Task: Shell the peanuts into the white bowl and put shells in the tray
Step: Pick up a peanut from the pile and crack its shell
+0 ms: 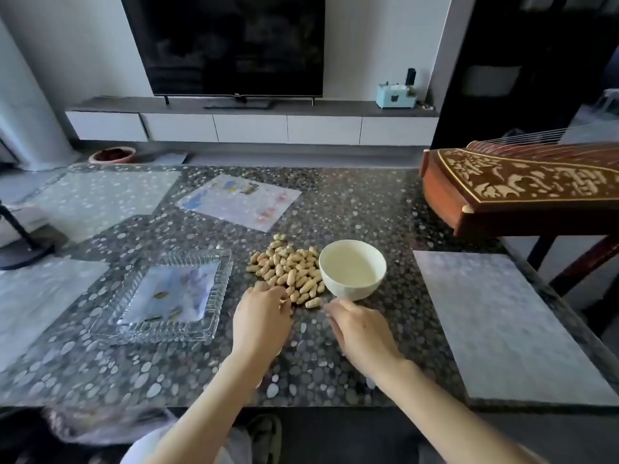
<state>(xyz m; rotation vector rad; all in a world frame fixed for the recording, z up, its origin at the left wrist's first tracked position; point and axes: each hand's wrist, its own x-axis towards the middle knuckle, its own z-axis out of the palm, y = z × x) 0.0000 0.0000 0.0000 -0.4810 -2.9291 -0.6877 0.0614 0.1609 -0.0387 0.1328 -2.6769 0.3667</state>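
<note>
A pile of unshelled peanuts [290, 269] lies on the pebble-patterned table, mid-view. The white bowl [352, 292] stands touching the pile's right side; its inside looks empty. Left of the pile sits a clear glass tray [152, 334] with a few shell pieces [160, 295] in it. My left hand [261, 318] is at the pile's near edge, its fingertips curled around a peanut there. My right hand [360, 329] rests on the table just in front of the bowl. Its fingers are stretched loosely toward the nearest peanut [313, 303] and hold nothing.
A carved wooden zither [522, 185] on a stand overhangs the table's far right corner. Pale placemats lie at the right [502, 323], the left [43, 296] and the back [239, 200]. The table's front edge runs just below my forearms.
</note>
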